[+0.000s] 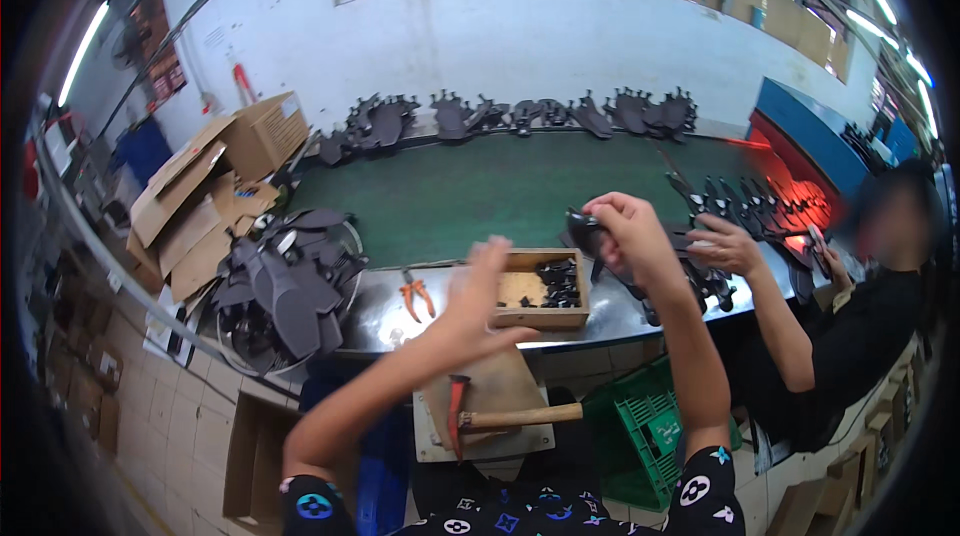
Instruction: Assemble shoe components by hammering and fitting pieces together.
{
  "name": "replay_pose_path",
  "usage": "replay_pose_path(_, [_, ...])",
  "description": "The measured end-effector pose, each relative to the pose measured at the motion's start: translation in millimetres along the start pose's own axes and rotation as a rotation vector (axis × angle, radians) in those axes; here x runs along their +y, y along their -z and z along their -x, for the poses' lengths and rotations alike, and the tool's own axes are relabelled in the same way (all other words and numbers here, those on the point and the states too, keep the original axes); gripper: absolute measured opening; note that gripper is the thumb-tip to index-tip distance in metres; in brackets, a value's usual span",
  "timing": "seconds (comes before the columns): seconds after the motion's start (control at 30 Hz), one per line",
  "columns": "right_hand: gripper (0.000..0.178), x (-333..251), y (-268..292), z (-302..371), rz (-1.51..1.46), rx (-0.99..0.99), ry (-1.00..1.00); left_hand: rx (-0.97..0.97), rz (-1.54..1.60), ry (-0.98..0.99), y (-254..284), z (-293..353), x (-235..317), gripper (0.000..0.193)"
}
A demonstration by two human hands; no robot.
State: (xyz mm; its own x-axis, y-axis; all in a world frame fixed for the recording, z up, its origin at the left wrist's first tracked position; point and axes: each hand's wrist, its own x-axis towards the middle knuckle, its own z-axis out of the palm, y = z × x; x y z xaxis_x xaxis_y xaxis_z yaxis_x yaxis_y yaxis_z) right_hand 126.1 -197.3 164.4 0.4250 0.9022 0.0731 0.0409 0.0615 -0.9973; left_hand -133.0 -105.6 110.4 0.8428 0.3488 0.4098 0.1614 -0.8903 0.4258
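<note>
My right hand (632, 234) is raised over the bench edge and pinches a dark, glossy curved piece (584, 232) between thumb and fingers. The exact kind of piece is unclear. My left hand (474, 298) holds nothing; its fingers are stretched out, slightly blurred, with the thumb apart. It hovers just left of a wooden box (572, 317) holding small black parts (560, 281). Orange-handled pliers (417, 298) lie on the metal bench top farther left. Below my hands, a hammer (515, 416) with a wooden handle rests on a board (500, 374) at my lap.
A tub of dark grey shaped parts (290, 286) stands at left, beside open cardboard boxes (215, 186). Similar parts (650, 114) line the far side of the green belt (470, 191). At right, a co-worker (850, 336) reaches toward more parts near a glowing red heater (800, 171).
</note>
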Motion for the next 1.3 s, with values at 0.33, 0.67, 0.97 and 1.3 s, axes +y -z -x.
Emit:
replay_pose_path(0.33, [0.078, 108.5, -115.3, 111.0, 0.317, -0.257, 0.568, 0.862, 0.681, 0.313, 9.1, 73.1, 32.4, 0.043])
replay_pose_path(0.67, [0.027, 184.3, -11.1, 223.0, 0.81, -0.121, -0.038, 0.498, 0.627, 0.732, -73.7, 133.3, -13.3, 0.053])
replay_pose_path(0.97, [0.014, 199.9, 6.4, 370.2, 0.373, 0.285, -0.338, 0.148, -0.012, -0.011, -87.1, -2.9, -3.7, 0.033])
replay_pose_path(1.3, [0.016, 244.0, -6.9, 349.2, 0.085, 0.587, -0.418, -0.47, -0.523, -0.207, -139.1, -107.9, -40.1, 0.008])
